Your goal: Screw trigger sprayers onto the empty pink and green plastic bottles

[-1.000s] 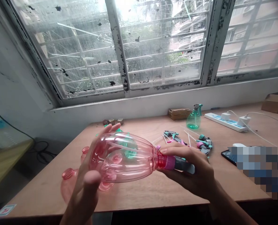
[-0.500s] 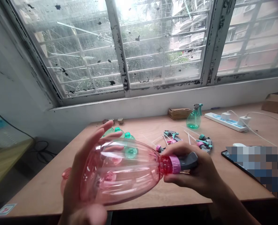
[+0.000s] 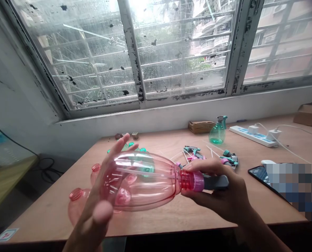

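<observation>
A clear pink spray bottle lies sideways in the air above the table, its base to the left. My right hand grips its neck end, thumb and fingers around the pink collar of the grey spray head. My left hand is at the bottle's base, with its fingers stretched out and thumb apart; the palm appears to touch the base. Behind my left hand stand other pink bottles without heads. Green bottles show partly through the held bottle.
Loose spray heads with thin tubes lie mid-table, and more lie to their right. A green spray bottle stands near a cardboard box. Rightward are a white power strip and a phone. The table ends before me.
The held bottle has shifted slightly right and looks turned a little. My left hand has tilted and moved with it, uncovering more of the pink bottles behind. My right hand keeps its grip.
</observation>
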The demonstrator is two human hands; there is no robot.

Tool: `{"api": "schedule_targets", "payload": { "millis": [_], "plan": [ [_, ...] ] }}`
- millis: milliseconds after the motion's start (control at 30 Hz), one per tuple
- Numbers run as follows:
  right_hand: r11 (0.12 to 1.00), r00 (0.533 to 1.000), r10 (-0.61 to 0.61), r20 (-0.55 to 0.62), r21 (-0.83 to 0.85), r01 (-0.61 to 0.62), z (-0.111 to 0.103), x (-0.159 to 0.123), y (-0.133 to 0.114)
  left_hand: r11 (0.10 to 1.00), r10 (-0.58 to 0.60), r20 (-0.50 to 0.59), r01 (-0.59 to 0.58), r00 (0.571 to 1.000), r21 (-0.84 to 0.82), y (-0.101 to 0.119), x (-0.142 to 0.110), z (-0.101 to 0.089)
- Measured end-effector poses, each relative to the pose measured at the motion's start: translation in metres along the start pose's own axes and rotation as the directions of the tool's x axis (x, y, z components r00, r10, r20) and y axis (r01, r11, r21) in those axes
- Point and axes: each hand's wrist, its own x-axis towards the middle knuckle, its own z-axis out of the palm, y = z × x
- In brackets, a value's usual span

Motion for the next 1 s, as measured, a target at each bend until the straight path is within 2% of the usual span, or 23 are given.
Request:
{"api": "schedule_targets", "payload": {
  "millis": [67, 133, 200, 267, 333, 400, 500, 567, 633, 700, 767, 867, 1000],
  "plan": [
    [0.987, 0.989, -0.125, 0.076, -0.094, 0.132, 0.001, 0.001, 0.004, 0.989, -0.138, 0.016, 0.139, 0.99, -0.046, -0.002, 0.005, -0.002],
    [0.967, 0.97, -0.192, 0.149, -0.14, 0.213, 0.003, 0.003, 0.008, 0.965, -0.247, 0.014, 0.248, 0.969, -0.09, -0.002, 0.009, -0.001],
    [0.966, 0.969, -0.19, 0.156, -0.147, 0.213, 0.006, 0.004, 0.01, 0.948, -0.3, -0.008, 0.297, 0.954, -0.117, 0.0, 0.01, 0.0],
    [0.981, 0.984, -0.139, 0.114, -0.122, 0.152, 0.007, 0.004, 0.009, 0.945, -0.304, -0.016, 0.299, 0.953, -0.133, 0.003, 0.009, 0.002],
    [0.996, 0.997, -0.042, 0.072, -0.076, 0.048, 0.006, 0.004, 0.006, 0.973, -0.204, -0.029, 0.2, 0.978, -0.112, 0.005, 0.006, 0.004],
    [0.994, 0.991, 0.107, 0.078, 0.025, -0.11, 0.004, 0.005, 0.004, 0.998, -0.031, -0.053, 0.028, 0.998, -0.052, 0.005, 0.003, 0.006],
    [0.916, 0.938, 0.298, 0.178, 0.222, -0.333, 0.001, 0.007, 0.002, 0.979, 0.201, -0.045, -0.198, 0.979, 0.055, 0.002, -0.001, 0.007],
    [0.884, 0.92, 0.333, 0.208, 0.27, -0.381, 0.002, 0.007, 0.003, 0.966, 0.25, -0.025, -0.247, 0.968, 0.08, 0.0, -0.002, 0.008],
    [0.925, 0.946, 0.286, 0.15, 0.213, -0.314, 0.004, 0.006, 0.004, 0.969, 0.237, -0.031, -0.235, 0.971, 0.076, -0.002, 0.0, 0.008],
    [0.983, 0.986, 0.159, 0.06, 0.081, -0.163, 0.007, 0.004, 0.005, 0.979, 0.198, -0.048, -0.195, 0.979, 0.067, -0.003, 0.003, 0.009],
    [0.998, 1.0, 0.001, 0.003, -0.059, -0.001, 0.009, 0.002, 0.007, 0.986, 0.16, -0.068, -0.156, 0.985, 0.063, -0.003, 0.006, 0.01],
    [0.971, 0.986, -0.162, 0.028, -0.174, 0.165, 0.01, 0.001, 0.01, 0.992, 0.118, -0.092, -0.113, 0.989, 0.056, -0.005, 0.009, 0.01],
    [0.925, 0.956, -0.26, 0.136, -0.249, 0.287, 0.01, 0.003, 0.015, 0.998, 0.035, -0.114, -0.029, 0.993, 0.048, -0.006, 0.01, 0.008]
  ]
}}
